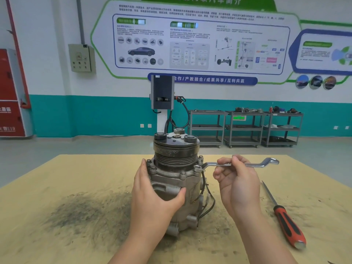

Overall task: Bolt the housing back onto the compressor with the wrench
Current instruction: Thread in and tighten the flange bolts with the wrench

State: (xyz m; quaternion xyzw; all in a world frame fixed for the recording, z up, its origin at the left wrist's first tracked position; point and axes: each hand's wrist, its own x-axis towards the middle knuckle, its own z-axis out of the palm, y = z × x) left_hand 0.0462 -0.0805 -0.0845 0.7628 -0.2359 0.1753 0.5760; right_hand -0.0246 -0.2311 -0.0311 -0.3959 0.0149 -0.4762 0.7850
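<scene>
Fingers of the right hand [236, 180] curl around the middle of the wrench [240, 164], pinching its shaft between thumb and fingertips, while the ring end sits over a bolt [198, 167] on the right side of the flange. The left hand [154, 193] wraps the side of the compressor [177, 180], thumb across the front and fingers reaching behind the housing [167, 173] rim, steadying it upright on the tan table [57, 225]. Several bolt heads already stand in the flange around the front and left, so the housing looks seated and the bolts at least started; whether they are fully tight I cannot tell. By my judgement the job is in its tightening stage, with the right-side bolt in hand and others possibly left to snug. A red-handled screwdriver [285, 221] lies untouched on the table, well off to the right.
</scene>
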